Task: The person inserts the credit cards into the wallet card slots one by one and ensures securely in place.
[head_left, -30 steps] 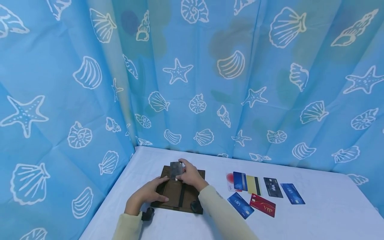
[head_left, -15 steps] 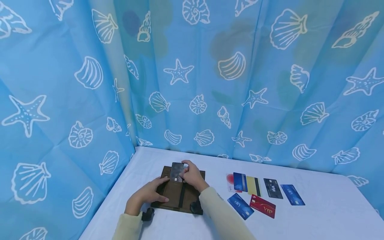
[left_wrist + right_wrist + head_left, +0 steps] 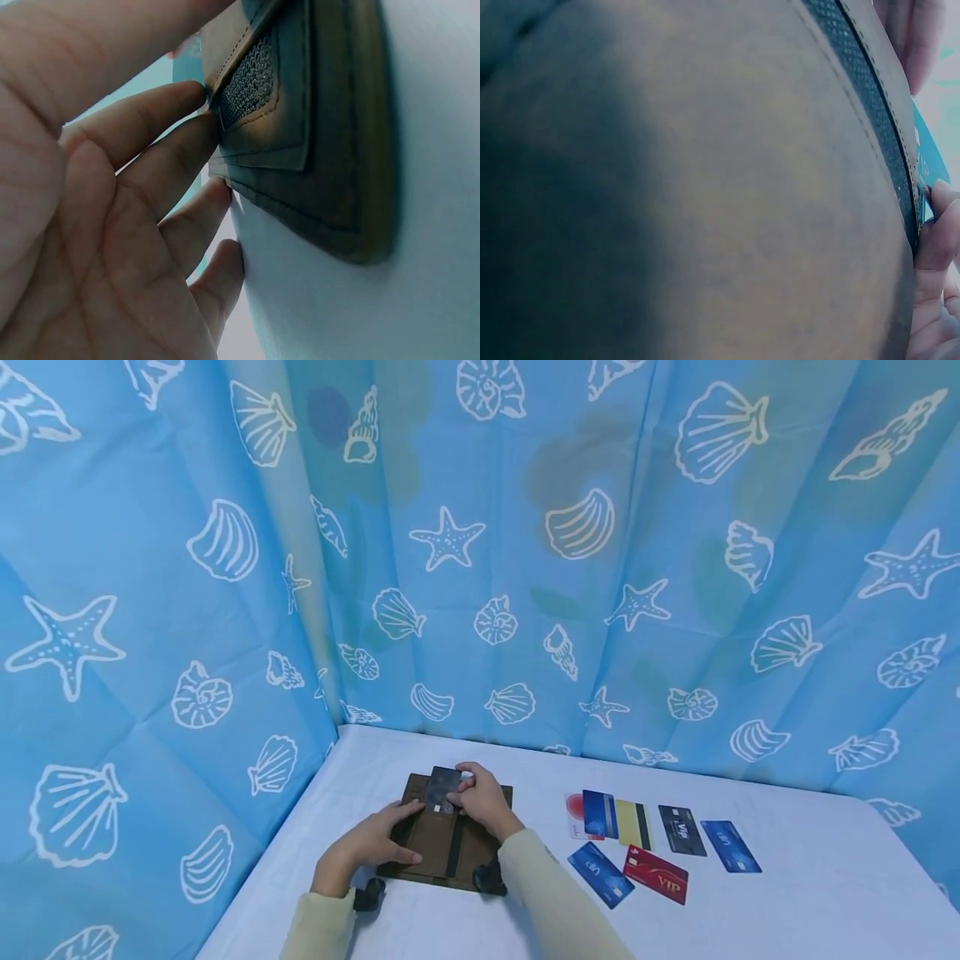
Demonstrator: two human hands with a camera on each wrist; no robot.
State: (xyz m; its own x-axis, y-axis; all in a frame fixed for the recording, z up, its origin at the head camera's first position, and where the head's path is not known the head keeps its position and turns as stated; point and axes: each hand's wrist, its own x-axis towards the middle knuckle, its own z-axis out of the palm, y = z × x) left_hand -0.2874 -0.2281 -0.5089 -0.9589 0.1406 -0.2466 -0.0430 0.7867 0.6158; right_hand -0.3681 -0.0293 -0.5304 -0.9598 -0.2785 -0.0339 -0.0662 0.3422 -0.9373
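A brown wallet (image 3: 431, 847) lies unfolded on the white-covered table, a dark strap running down its middle. My left hand (image 3: 373, 837) rests on its left part, thumb across the pocket; the left wrist view shows this hand (image 3: 127, 195) with fairly straight fingers touching the wallet's edge. At the wallet's top, my right hand (image 3: 480, 795) pinches a dark bank card (image 3: 444, 787) by its right side. The card's lower end meets the pocket edge; how far it is inside cannot be told. In the right wrist view, wallet leather (image 3: 742, 187) fills most of the picture.
To the right lie several cards: a blue one (image 3: 600, 814) overlapping a yellow one (image 3: 634, 823), a black VIP card (image 3: 682, 829), a red VIP card (image 3: 656, 874), and two more blue ones (image 3: 602, 875). A shell-patterned blue curtain (image 3: 480, 568) stands behind and left.
My right fingers have shifted from the card's top corner to its right side, and the card has moved slightly right. Its chip shows near the pocket edge. The left hand stays in place.
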